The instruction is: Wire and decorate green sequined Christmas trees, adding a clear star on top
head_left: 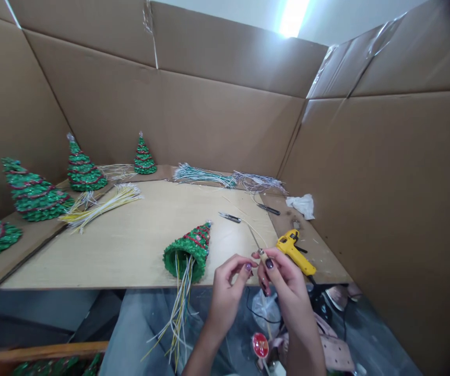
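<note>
My right hand (283, 274) is closed around an awl (257, 241), whose thin metal shaft points up and away over the table. Close beside it, my left hand (231, 282) pinches with thumb and forefinger; what lies between them is too small to make out. To the left of both hands a green Christmas tree ornament (188, 248) with red trim lies on its side, its hollow base facing me. White and yellow wires (181, 308) trail out of that base over the table's front edge. A thin pale wire (250, 225) curves behind the awl.
Thread snips (229, 217) and a second pair (269, 209) lie beyond my hands. A yellow glue gun (295, 251) rests at right near crumpled white tissue (301, 206). Wire bundles (203, 176) lie at the back; several trees (86, 167) stand left. Cardboard walls (225, 115) enclose the table.
</note>
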Demonstrator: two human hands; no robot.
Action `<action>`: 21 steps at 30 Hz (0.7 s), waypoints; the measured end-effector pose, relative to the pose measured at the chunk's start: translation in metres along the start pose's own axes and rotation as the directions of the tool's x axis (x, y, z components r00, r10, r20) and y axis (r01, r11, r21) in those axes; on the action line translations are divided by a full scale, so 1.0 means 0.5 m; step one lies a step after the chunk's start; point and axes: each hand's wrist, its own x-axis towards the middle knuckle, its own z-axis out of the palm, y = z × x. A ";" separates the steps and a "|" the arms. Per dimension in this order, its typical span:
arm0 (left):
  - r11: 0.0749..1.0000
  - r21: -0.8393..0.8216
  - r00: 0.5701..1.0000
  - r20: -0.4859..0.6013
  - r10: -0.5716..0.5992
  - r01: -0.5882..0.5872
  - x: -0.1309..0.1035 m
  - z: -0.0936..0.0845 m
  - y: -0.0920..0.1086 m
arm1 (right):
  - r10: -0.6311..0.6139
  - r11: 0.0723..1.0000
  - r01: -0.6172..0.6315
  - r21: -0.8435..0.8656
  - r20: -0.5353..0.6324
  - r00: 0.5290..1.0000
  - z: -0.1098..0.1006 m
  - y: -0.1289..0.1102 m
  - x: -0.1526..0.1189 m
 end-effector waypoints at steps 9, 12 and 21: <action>0.985 0.163 0.995 -0.072 0.073 -0.061 -0.020 -0.023 0.056 | -0.026 0.990 0.007 -0.139 -0.133 0.991 -0.014 -0.006 -0.005; 0.979 0.192 0.993 -0.087 0.080 -0.062 -0.027 -0.029 0.073 | -0.068 0.977 0.031 -0.211 -0.173 0.983 -0.019 -0.006 -0.007; 0.962 0.260 0.985 -0.127 0.116 -0.080 -0.040 -0.041 0.094 | -0.082 0.947 0.027 -0.321 -0.158 0.984 -0.006 -0.018 -0.015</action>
